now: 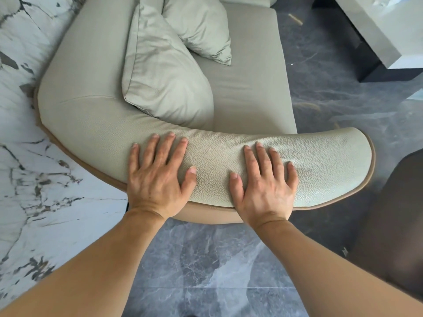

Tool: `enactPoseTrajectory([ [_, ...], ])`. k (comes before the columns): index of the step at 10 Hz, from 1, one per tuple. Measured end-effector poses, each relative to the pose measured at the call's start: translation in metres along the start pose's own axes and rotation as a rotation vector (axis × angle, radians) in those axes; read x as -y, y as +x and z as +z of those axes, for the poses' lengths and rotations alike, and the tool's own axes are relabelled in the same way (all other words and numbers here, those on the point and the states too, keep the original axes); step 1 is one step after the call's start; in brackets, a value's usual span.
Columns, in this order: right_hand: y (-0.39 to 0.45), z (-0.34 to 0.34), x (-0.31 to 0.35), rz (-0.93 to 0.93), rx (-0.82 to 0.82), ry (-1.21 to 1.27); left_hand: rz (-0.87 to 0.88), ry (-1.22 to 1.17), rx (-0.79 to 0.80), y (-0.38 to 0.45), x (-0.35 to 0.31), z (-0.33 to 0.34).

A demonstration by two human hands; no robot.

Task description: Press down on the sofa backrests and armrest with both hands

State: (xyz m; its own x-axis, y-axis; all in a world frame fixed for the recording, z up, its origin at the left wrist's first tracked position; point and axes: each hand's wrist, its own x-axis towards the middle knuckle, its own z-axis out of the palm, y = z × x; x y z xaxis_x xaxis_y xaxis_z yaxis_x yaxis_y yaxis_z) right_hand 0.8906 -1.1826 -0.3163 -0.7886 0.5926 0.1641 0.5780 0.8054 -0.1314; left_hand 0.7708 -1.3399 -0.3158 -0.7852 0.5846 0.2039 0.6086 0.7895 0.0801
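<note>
A pale grey-green leather sofa fills the upper middle of the head view. Its padded armrest (325,163) curves across the frame, edged with tan piping. My left hand (158,177) lies flat, palm down, on the armrest's left part, fingers spread. My right hand (265,181) lies flat on it further right, fingers spread, and the leather dents slightly around the fingers. The backrest (87,65) runs up the left side along the wall. Neither hand holds anything.
Two loose cushions, one large (164,72) and one smaller (201,26), lean on the seat (251,83) against the backrest. A white marble wall (27,156) stands at left. Grey marble floor (206,259) lies below. A low grey table (375,35) stands at top right.
</note>
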Motion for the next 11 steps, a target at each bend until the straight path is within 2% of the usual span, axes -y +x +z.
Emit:
enactPoseTrajectory([
  [3, 0.031, 0.008, -0.001, -0.004, -0.016, 0.007, 0.011, 0.010, -0.036, 0.030, 0.002, 0.012],
  [8, 0.026, 0.006, 0.000, 0.003, 0.007, -0.024, 0.011, -0.014, -0.013, 0.027, 0.002, 0.011],
  [9, 0.028, 0.002, 0.000, 0.009, 0.078, -0.027, 0.008, -0.018, 0.026, 0.028, 0.001, 0.010],
  [10, 0.028, -0.008, -0.005, -0.014, 0.213, -0.020, -0.004, -0.015, 0.132, 0.031, 0.001, 0.001],
  [11, 0.019, -0.022, -0.009, -0.008, 0.275, -0.004, -0.003, -0.040, 0.207, 0.026, -0.001, -0.007],
])
